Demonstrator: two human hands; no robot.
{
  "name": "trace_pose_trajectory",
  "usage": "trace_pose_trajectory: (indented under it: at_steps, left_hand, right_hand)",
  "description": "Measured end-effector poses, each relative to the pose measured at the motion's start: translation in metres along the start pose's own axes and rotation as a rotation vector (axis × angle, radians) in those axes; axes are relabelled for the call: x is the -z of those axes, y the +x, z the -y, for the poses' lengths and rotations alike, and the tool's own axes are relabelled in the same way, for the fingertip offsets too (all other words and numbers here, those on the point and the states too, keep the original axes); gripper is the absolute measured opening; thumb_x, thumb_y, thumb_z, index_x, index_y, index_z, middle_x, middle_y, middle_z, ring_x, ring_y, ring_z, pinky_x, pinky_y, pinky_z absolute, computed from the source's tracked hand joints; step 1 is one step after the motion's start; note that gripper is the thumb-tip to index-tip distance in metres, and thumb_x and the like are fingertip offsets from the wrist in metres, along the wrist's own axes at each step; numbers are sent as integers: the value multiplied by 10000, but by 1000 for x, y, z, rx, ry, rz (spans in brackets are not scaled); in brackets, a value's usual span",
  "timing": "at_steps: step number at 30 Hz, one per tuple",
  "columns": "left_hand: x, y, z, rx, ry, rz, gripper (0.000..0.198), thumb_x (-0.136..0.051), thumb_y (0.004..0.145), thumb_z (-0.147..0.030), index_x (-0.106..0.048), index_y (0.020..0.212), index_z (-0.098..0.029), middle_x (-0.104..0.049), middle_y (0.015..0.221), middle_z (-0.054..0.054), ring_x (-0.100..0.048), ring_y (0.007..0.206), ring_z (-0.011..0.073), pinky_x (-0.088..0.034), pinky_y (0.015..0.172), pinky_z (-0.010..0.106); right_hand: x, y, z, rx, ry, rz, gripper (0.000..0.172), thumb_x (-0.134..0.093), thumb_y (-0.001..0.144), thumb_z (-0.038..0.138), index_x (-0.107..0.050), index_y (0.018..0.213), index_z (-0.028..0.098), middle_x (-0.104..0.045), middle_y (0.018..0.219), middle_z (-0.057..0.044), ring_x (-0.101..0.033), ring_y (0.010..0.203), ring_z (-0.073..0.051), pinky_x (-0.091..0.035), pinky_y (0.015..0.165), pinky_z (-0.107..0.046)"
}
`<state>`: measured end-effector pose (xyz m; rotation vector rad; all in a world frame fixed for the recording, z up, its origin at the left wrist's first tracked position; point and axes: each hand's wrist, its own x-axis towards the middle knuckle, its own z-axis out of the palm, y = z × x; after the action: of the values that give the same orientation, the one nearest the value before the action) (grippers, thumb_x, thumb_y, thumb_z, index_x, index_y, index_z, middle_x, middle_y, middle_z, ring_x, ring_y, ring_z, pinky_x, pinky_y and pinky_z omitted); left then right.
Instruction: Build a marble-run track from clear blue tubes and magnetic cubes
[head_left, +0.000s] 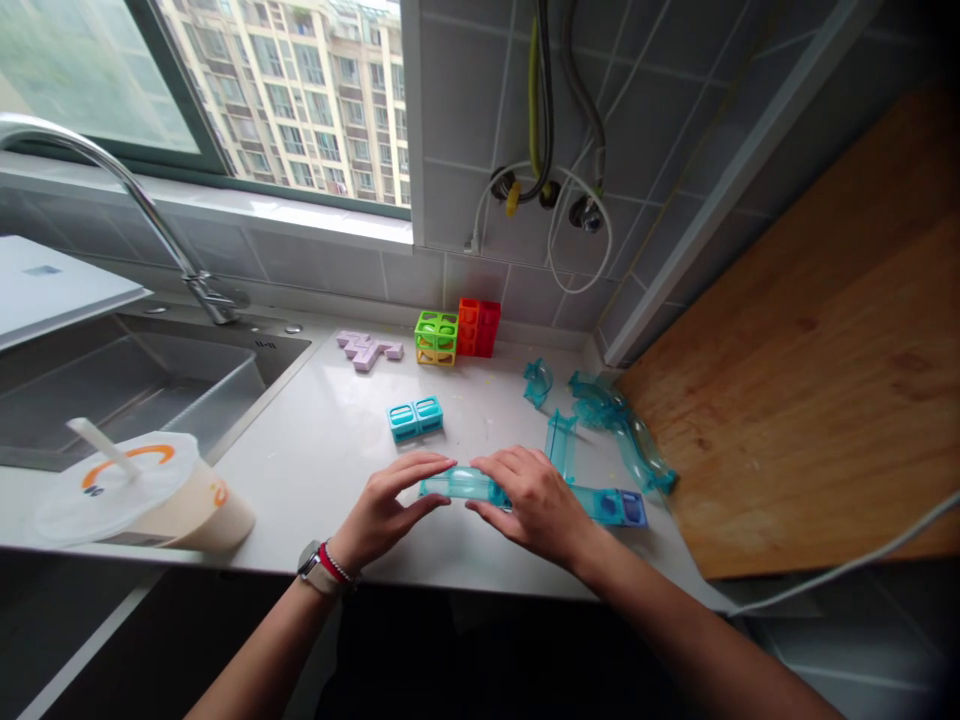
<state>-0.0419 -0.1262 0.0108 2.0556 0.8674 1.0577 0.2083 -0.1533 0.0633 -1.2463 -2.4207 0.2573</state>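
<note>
Your left hand [381, 512] has its fingers and thumb closed about the left end of a clear turquoise tube [466, 484], and your right hand [529, 497] grips its other end; the tube lies level near the table's [300, 480] front edge. Past your right wrist, a turquoise strip [600, 502] runs to a dark blue block [634, 509]; your hand hides whether it joins the tube. Just behind is a flat turquoise channel [560, 440], with a small curved piece [538, 383] farther back and clear curved tubes [634, 440] along the right edge. A light blue double block [415, 418] sits behind your left fingers. Toward the back edge stand a green block [436, 326] on a yellow block [435, 353], red blocks [478, 328] beside them, and a lilac zigzag piece [367, 349] near the sink [289, 365]. A lidded cup [187, 495] occupies the front left.
</note>
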Motion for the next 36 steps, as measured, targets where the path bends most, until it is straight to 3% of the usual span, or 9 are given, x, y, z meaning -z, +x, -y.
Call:
trace_pose_trajectory:
  at_steps: [4,9,13,15,18,21,23,28,36]
  left_hand:
    - [9,2,4,69,-76,59,820,-883,740,-347,-509,1465,-267,-619,1417,140,-588,1307,311,-502,1093,484]
    - [7,5,21,106,-44,82,526,-847,780,-351,-679,1266,-243,-723,1250,86,-676,1166,278,-529,1054,442]
    - [0,8,30,159,-201,59,670,-867,758,-330,-607,1369,-241,-701,1295,107,-685,1154,277,-548,1032,446]
    - [-1,10,31,188,-270,62,709,-875,752,-308,-581,1393,-237,-699,1288,116,-679,1158,277,-543,1032,451]
    - [2,14,24,210,-297,61,750,-894,729,-279,-567,1402,-233,-706,1256,120,-677,1146,279,-517,1048,463]
    - [5,18,15,212,-320,55,771,-897,725,-261,-555,1416,-234,-705,1254,124,-676,1143,284,-493,1064,473]
    - [7,21,10,215,-337,49,772,-896,727,-253,-554,1419,-233,-703,1262,131,-669,1161,296,-486,1068,482]
    - [4,20,7,239,-395,43,743,-883,746,-235,-562,1417,-233,-676,1338,160,-617,1268,346,-454,1096,525]
    - [5,20,5,247,-462,46,712,-829,813,-288,-516,1451,-237,-564,1482,177,-530,1376,350,-443,1132,526]
  right_hand:
    - [7,3,-4,19,-4,-18,357,-656,953,411,-631,1249,214,-719,1087,-105,-617,1046,-264,-465,950,-399]
    - [9,6,-10,32,-18,-63,377,-706,915,375,-637,1246,210,-703,1121,-117,-609,1059,-277,-484,953,-423]
    - [-5,-11,14,62,35,-342,244,-693,903,269,-687,1135,192,-685,1063,-130,-608,1031,-286,-491,941,-453]
    - [-22,-23,31,144,215,-268,60,-664,908,229,-709,941,209,-673,867,-72,-622,869,-235,-520,827,-383]
    - [-55,-30,40,-115,590,-29,165,-687,899,278,-704,1047,208,-698,963,-69,-655,833,-206,-545,759,-331]
    - [-83,-19,29,-520,987,-69,398,-736,861,407,-645,1199,217,-693,1112,-92,-685,874,-222,-573,723,-338]
    - [-93,-8,19,-636,1252,-111,516,-787,808,449,-615,1240,225,-678,1181,-101,-690,998,-253,-591,756,-354]
    - [-97,7,4,-490,1487,-186,555,-872,731,399,-645,1215,247,-692,1218,-78,-635,1200,-275,-554,969,-420]
    - [-105,9,-3,-456,1514,-248,454,-871,735,429,-714,1123,254,-739,1170,-64,-704,1066,-273,-521,1024,-477]
